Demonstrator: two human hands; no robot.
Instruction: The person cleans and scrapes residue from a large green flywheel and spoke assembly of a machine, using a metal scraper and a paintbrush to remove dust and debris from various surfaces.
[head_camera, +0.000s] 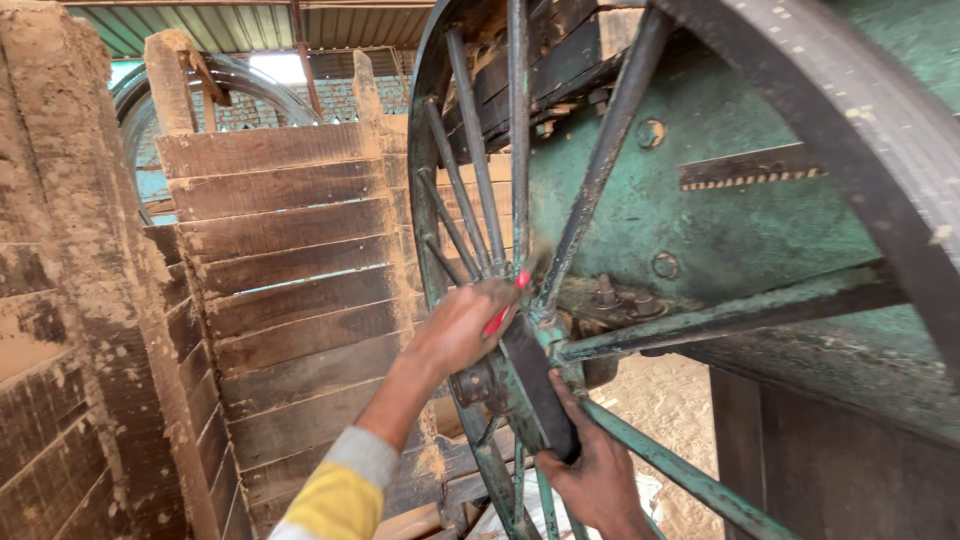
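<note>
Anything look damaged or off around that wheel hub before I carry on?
Paint on the green spokes is worn and chipped, and dust cakes the wooden slats. Nothing looks broken or askew near the left hand or right hand.

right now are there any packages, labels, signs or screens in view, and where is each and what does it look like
No packages, signs or screens in view.
Closest thing to a label: a narrow dark metal strip with a row of small pale marks along its lower edge, fixed to the green machine body at upper right, behind the wheel spokes.
</note>
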